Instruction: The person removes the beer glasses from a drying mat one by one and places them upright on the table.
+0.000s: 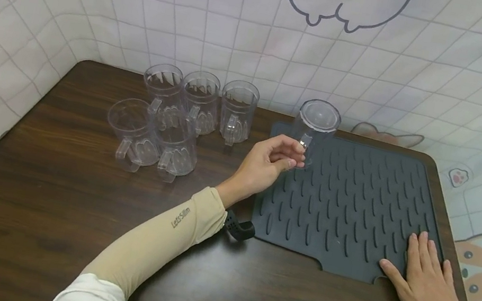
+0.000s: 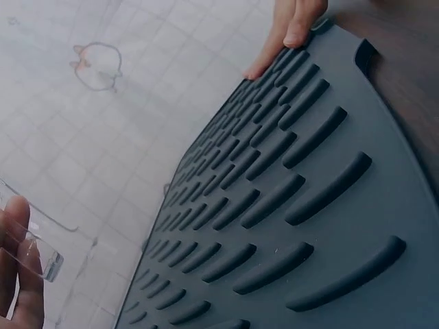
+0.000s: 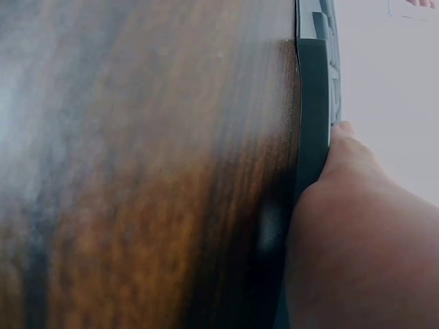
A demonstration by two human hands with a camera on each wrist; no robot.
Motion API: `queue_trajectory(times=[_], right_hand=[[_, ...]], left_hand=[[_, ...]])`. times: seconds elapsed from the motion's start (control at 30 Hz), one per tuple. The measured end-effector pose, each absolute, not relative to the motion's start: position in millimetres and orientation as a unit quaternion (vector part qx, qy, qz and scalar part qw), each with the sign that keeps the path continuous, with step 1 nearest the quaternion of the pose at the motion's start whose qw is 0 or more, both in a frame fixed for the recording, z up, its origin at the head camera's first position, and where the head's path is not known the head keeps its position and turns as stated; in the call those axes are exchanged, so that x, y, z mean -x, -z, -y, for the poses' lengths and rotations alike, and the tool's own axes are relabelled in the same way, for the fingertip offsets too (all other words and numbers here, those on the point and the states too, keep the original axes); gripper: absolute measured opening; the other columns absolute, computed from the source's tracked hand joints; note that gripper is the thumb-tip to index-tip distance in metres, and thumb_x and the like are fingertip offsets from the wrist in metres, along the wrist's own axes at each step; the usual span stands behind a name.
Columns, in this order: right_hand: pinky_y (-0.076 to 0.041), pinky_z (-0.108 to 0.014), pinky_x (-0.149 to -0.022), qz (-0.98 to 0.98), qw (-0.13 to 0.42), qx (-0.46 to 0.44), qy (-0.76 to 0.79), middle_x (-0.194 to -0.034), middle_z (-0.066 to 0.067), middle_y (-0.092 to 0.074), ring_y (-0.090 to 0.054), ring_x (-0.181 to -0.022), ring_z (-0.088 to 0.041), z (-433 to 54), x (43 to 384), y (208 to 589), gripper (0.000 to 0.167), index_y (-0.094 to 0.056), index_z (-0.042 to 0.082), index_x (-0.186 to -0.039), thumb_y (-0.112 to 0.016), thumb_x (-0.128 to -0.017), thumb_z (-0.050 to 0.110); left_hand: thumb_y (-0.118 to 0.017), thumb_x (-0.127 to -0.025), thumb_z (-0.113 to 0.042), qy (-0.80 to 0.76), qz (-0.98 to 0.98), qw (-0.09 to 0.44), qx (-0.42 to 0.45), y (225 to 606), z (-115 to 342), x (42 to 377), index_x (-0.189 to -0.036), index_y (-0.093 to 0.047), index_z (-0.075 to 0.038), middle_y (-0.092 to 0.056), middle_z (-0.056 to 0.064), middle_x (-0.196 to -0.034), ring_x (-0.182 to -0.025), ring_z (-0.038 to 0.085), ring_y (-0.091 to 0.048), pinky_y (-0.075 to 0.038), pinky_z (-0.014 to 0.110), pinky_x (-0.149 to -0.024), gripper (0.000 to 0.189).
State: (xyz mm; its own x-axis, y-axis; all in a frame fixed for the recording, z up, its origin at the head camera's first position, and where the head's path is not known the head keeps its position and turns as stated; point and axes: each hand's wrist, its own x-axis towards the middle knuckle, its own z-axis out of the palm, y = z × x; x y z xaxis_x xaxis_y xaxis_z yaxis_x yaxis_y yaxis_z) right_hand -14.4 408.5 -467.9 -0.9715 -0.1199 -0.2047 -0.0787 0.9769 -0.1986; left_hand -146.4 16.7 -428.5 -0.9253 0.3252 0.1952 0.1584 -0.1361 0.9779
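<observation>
My left hand (image 1: pixel 270 160) pinches the handle of a clear plastic mug (image 1: pixel 320 119). That mug is upside down, its base facing up, over the back left corner of a dark grey ridged drying mat (image 1: pixel 333 261). A bit of the clear handle (image 2: pixel 51 266) shows by the left fingertips in the left wrist view. My right hand (image 1: pixel 427 285) lies flat with fingers spread on the mat's front right corner. The right wrist view shows the side of this hand against the mat's edge (image 3: pixel 314 110).
Several clear mugs, among them a back one (image 1: pixel 239 104) and a front one (image 1: pixel 129 123), stand rim up in two rows at the left. Their handles face the front. Behind the dark wooden table (image 1: pixel 43 202) hangs a tile-patterned cloth (image 1: pixel 224 24).
</observation>
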Motion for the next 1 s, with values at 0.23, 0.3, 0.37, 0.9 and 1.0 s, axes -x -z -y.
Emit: queue_trajectory(times=[0.23, 0.3, 0.37, 0.9, 1.0], right_hand=[[0.010, -0.080, -0.119, -0.989, 0.103, 0.053, 0.097, -0.167, -0.034, 0.013, 0.010, -0.157, -0.055, -410.3, 14.9, 470.0, 0.092, 0.004, -0.006, -0.162, -0.042, -0.109, 0.053], [0.009, -0.080, -0.119, -0.989, 0.094, 0.057, 0.097, -0.167, -0.035, 0.011, 0.008, -0.157, -0.055, -410.4, 15.3, 471.3, 0.092, 0.002, -0.006, -0.162, -0.043, -0.108, 0.052], [0.010, -0.080, -0.119, -0.989, 0.092, 0.059, 0.097, -0.167, -0.035, 0.011, 0.008, -0.157, -0.055, -410.7, 15.7, 472.3, 0.091, 0.002, -0.006, -0.162, -0.043, -0.109, 0.052], [0.001, -0.084, -0.116, -0.988, 0.094, 0.069, 0.099, -0.167, -0.037, 0.003, 0.005, -0.156, -0.057, -416.0, 17.8, 467.1, 0.087, -0.004, -0.008, -0.162, -0.043, -0.109, 0.049], [0.000, -0.085, -0.115, -0.988, 0.098, 0.068, 0.101, -0.167, -0.037, 0.003, 0.006, -0.156, -0.057, -417.0, 21.3, 461.9, 0.085, -0.005, -0.008, -0.161, -0.042, -0.110, 0.049]], left_hand=[[-0.062, -0.098, 0.008, -0.722, -0.661, 0.060, -0.193, 423.7, -12.3, 138.9, -0.117, -0.063, 0.004, -0.070, 0.026, -0.118, -0.110, 0.038, -0.074, -0.059, 0.053, -0.101, 0.020], [-0.062, -0.098, 0.007, -0.719, -0.665, 0.062, -0.194, 422.0, -10.2, 136.4, -0.117, -0.063, 0.003, -0.070, 0.025, -0.118, -0.110, 0.037, -0.074, -0.059, 0.054, -0.101, 0.020], [-0.063, -0.098, 0.007, -0.716, -0.667, 0.067, -0.195, 420.7, -7.9, 133.9, -0.117, -0.063, 0.002, -0.070, 0.024, -0.118, -0.109, 0.036, -0.074, -0.059, 0.053, -0.101, 0.019], [-0.061, -0.098, 0.006, -0.671, -0.710, 0.049, -0.209, 416.2, 11.6, 115.1, -0.113, -0.064, -0.003, -0.073, 0.020, -0.112, -0.103, 0.029, -0.076, -0.064, 0.043, -0.088, 0.017], [-0.062, -0.099, 0.005, -0.655, -0.723, 0.029, -0.218, 414.3, 15.5, 111.8, -0.113, -0.064, -0.004, -0.072, 0.017, -0.110, -0.102, 0.028, -0.076, -0.063, 0.041, -0.085, 0.017]])
